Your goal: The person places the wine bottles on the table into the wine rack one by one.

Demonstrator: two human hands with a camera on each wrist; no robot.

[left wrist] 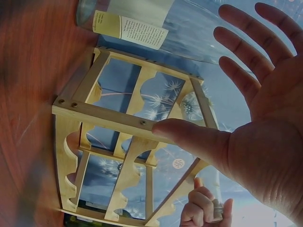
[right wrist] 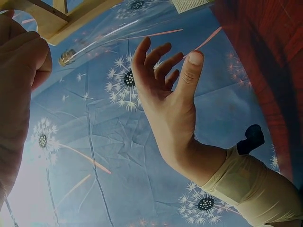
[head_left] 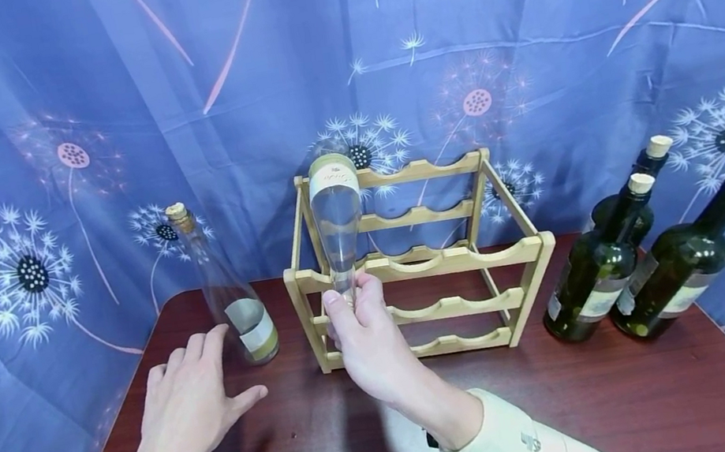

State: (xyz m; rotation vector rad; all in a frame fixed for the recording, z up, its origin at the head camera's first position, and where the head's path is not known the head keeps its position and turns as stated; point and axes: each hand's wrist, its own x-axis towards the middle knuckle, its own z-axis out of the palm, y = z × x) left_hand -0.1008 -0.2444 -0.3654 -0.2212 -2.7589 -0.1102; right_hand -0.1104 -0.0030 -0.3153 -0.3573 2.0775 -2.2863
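My right hand (head_left: pixel 370 337) grips a clear glass bottle (head_left: pixel 336 210) by its neck, the labelled base tipped up and away. The bottle overlaps the top left slot of a light wooden wine rack (head_left: pixel 423 265) in the head view. My left hand (head_left: pixel 189 391), fingers spread and relaxed, hovers beside a second clear bottle (head_left: pixel 252 328) that stands corked on the table. That corked bottle also passes behind the left fingers (left wrist: pixel 239 78) in the left wrist view. Its cork (right wrist: pixel 66 57) shows in the right wrist view.
Several dark green corked bottles (head_left: pixel 590 276) stand at the right of the rack. Everything rests on a dark red-brown table (head_left: pixel 552 410). Behind it hangs a blue curtain (head_left: pixel 114 75) with dandelion prints.
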